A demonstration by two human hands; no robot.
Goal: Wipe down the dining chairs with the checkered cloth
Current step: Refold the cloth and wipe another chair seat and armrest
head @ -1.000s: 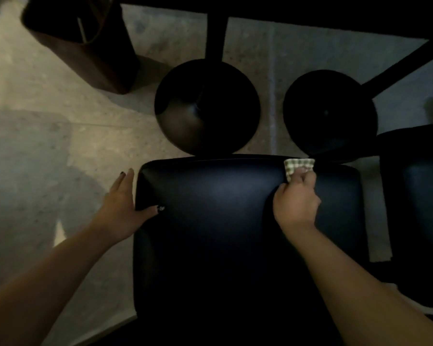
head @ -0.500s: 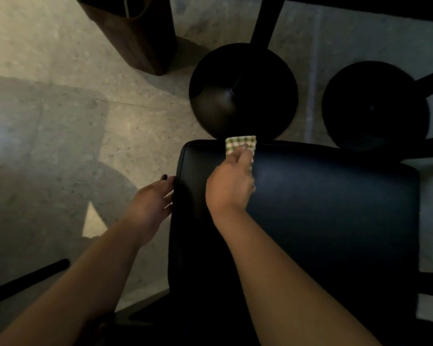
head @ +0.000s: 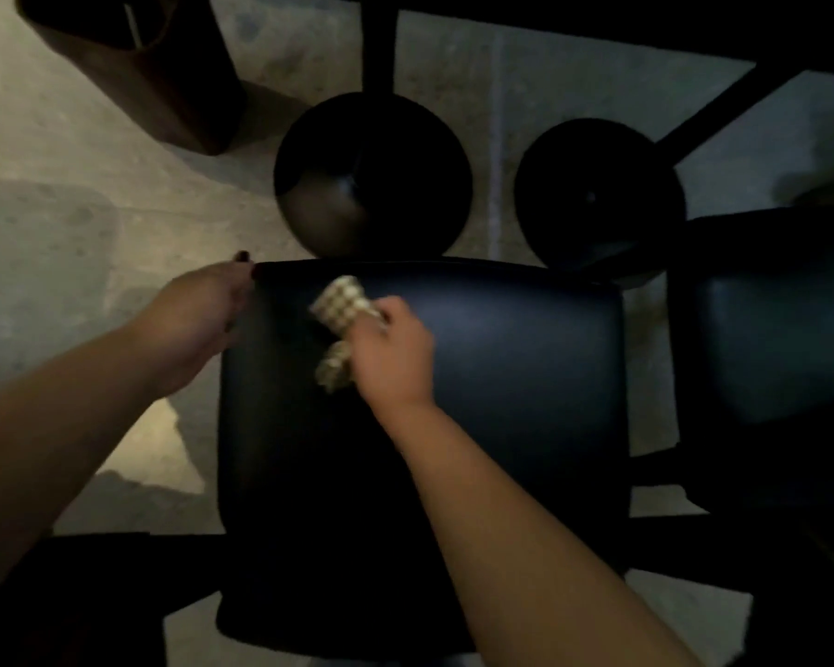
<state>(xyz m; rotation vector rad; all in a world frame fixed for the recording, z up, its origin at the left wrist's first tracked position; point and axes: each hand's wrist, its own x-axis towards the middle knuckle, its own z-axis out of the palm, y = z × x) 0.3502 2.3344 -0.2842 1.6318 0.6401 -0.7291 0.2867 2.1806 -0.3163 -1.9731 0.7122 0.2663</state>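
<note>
Head view, looking steeply down: I see the checkered cloth (head: 340,324) bunched in the right hand (head: 393,351), over the far left part of the black dining chair seat (head: 501,377). One fold of the cloth sticks out beyond the fingers toward the seat's far edge, and another hangs out beside the palm on the left. The right hand's fingers are curled round the cloth; motion blur hides whether the cloth presses on the upholstery or sits just above it. The left hand (head: 203,312) lies against the seat's far left corner with its fingers fairly straight, one dark-painted nail (head: 242,256) showing at the corner. It holds nothing that I can make out.

A second dark chair seat (head: 781,320) stands just beside the first on the right. Beyond the seats, two round black pedestal bases (head: 371,180) rest on the pale concrete floor (head: 68,185), each with a dark post rising toward a dark bench edge (head: 646,21) at the top. A brown bag (head: 155,79) stands on the floor at the upper left, well apart from the chair.
</note>
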